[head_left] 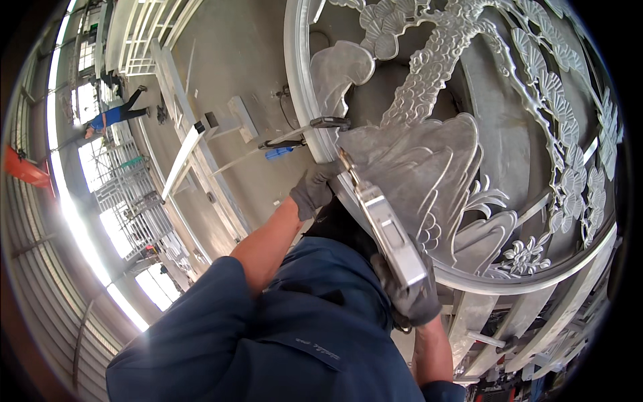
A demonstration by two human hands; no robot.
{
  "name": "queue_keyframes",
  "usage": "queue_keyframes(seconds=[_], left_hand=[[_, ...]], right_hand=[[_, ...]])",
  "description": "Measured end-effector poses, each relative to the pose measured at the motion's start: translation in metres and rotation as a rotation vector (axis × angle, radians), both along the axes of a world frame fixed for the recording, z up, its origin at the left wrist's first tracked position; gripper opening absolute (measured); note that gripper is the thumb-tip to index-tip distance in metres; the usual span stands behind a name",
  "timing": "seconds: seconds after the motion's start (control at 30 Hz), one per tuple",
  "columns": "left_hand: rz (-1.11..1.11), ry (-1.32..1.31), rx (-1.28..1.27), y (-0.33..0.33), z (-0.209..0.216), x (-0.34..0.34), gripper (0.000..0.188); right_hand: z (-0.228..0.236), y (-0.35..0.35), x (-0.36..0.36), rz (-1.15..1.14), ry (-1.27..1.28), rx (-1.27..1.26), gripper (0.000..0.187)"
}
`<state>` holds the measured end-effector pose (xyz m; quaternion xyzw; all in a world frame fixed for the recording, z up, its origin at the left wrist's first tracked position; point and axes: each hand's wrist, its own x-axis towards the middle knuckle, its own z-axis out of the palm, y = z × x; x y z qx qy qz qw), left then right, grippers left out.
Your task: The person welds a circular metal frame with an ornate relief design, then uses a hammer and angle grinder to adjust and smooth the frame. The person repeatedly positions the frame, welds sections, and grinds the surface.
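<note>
My right hand, in a dark grey work glove, is closed round a silver handheld laser welding gun. Its copper-coloured nozzle points away from me and hovers over the left edge of a round decorative metal panel. Relief work fills the panel: a scaly tree trunk, fan-shaped leaves and a broad smooth rock shape. On the panel's rim, close to the nozzle, rests my gloved left hand, its fingers curled against the edge. Just beyond that hand, a bar clamp reaches over the rim.
A blue handle lies near the clamp bar. Pale metal beams and frames stand on the left floor. Farther off is a person in blue. Slatted metal supports run beneath the panel, and an orange object shows far left.
</note>
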<state>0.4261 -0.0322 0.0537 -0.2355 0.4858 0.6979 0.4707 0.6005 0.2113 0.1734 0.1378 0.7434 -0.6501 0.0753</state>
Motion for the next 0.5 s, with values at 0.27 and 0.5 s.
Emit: queue_keyframes(seconds=[0.27,0.5], left_hand=[[-0.4,0.638,-0.327,-0.029,-0.036,0.03,0.017],[0.181,-0.041,-0.182,0.013,-0.001,0.011,0.015]], right_hand=[[-0.016,-0.017,-0.046,-0.035,-0.146,-0.286,0.023],[-0.001,-0.024,-0.076,-0.195,-0.403,-0.536,0.028]])
